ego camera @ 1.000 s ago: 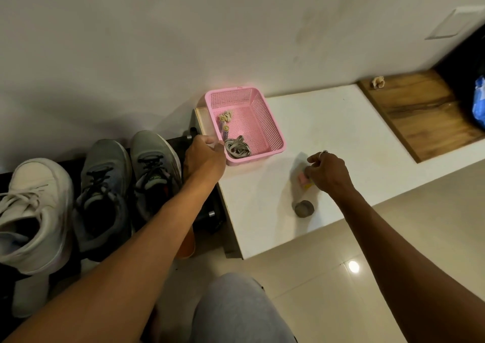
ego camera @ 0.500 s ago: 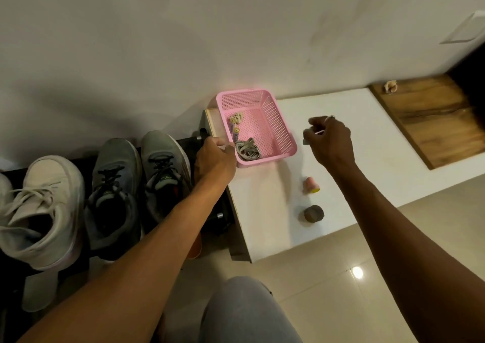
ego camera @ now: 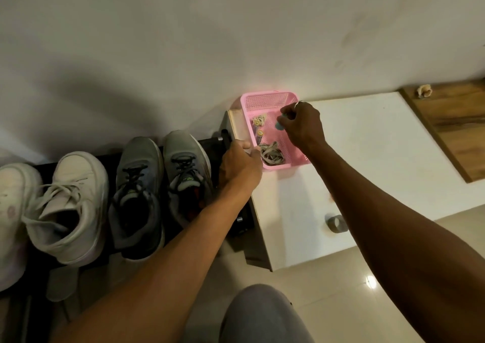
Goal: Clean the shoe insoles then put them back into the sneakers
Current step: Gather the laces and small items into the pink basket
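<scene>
Head view: your left grip (ego camera: 240, 162) was clenched on the near-left corner of the pink basket (ego camera: 270, 99), with the thumb on its rim. Your right grip (ego camera: 301, 124) hung over the inside of the basket, its fingertips pinching a small teal thing (ego camera: 278, 125); you could not tell what it was. The basket stood on the white table (ego camera: 367, 164), against the wall at the table's 10 o'clock corner. A bundle of grey laces (ego camera: 271, 155) lay at the basket's 6 o'clock end. The grey sneakers (ego camera: 139, 193) stood side by side on the black rack (ego camera: 210, 145), at 8 o'clock of the basket, toes to the wall, the nearer one just beside your left wrist. The white sneakers (ego camera: 70, 206) stood beyond them, toward 9 o'clock. A grey roll of tape (ego camera: 337, 223) lay on the table at 5 o'clock of the basket, partly hidden by your right forearm.
</scene>
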Available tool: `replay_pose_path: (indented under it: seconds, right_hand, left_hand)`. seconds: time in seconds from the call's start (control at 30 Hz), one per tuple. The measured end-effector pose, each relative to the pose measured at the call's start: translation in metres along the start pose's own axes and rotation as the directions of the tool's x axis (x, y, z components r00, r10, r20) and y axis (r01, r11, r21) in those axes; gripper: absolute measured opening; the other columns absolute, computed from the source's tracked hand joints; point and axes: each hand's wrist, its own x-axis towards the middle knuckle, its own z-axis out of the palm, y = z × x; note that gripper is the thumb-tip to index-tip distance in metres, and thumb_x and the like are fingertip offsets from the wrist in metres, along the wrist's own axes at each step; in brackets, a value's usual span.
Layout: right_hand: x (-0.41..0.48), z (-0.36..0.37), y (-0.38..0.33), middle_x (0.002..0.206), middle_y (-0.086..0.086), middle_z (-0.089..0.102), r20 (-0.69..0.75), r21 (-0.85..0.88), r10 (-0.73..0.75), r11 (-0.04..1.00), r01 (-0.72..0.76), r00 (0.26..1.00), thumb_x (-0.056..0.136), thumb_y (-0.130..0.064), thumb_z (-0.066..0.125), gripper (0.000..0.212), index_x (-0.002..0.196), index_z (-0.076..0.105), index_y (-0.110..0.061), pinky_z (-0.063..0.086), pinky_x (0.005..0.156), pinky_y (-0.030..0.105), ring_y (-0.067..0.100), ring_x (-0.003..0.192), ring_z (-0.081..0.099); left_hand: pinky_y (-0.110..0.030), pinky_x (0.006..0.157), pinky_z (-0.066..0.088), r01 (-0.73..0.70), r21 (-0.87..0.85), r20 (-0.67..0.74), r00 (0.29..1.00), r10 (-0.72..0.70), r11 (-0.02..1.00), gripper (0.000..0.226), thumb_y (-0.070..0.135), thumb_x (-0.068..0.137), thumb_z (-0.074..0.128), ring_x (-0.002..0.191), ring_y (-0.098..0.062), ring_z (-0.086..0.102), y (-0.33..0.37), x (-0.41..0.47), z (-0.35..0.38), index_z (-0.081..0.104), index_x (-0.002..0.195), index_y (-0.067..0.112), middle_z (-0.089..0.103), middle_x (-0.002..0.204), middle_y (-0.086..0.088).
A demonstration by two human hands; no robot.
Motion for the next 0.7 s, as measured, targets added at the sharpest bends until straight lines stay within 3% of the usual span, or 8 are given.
replay_pose_path:
  seconds: [0.2,0.3,0.53,0.7]
  right_hand:
    - [0.013,0.021,0.009,0.097,0.010,0.076,-0.018,-0.050,-0.017,0.999,0.016,1.000,0.086,-0.015,0.072,0.017,0.100,0.077,-0.006,0.047,0.076,0.024,0.022,0.084,0.068]
    - [0.017,0.029,0.012,0.092,0.009,0.075,-0.031,-0.066,-0.013,0.998,0.011,0.999,0.086,-0.015,0.072,0.012,0.093,0.077,-0.006,0.043,0.072,0.022,0.016,0.075,0.060]
    - [0.017,0.030,0.011,0.110,0.011,0.071,-0.018,-0.067,-0.001,0.998,-0.001,1.000,0.086,-0.018,0.076,0.032,0.116,0.072,-0.008,0.045,0.081,0.022,0.023,0.095,0.068]
    - [0.004,0.016,0.014,0.116,0.008,0.064,-0.048,-0.052,-0.047,0.998,0.044,0.998,0.091,-0.023,0.073,0.035,0.124,0.068,-0.011,0.043,0.082,0.022,0.016,0.093,0.061]
  left_hand:
    - [-0.020,0.056,0.032,0.001,0.020,0.003,1.000,-0.002,1.000,0.024,0.036,0.100,0.058,0.095,-0.013,0.056,-0.001,0.001,0.000,0.058,0.122,0.024,0.062,0.123,0.003]
    - [-0.021,0.057,0.035,0.004,0.019,0.002,1.000,-0.004,1.000,0.023,0.036,0.100,0.059,0.098,-0.015,0.059,-0.003,0.003,0.000,0.057,0.120,0.025,0.062,0.121,0.003]
    - [-0.019,0.056,0.035,-0.017,0.015,0.002,1.000,0.017,1.000,0.025,0.036,0.100,0.058,0.098,-0.015,0.061,-0.004,0.004,0.001,0.057,0.123,0.024,0.062,0.120,0.003]
    - [-0.020,0.059,0.038,-0.020,0.012,-0.011,1.000,0.021,1.000,0.025,0.036,0.100,0.059,0.097,-0.014,0.060,-0.004,0.004,0.001,0.058,0.122,0.024,0.062,0.120,0.005]
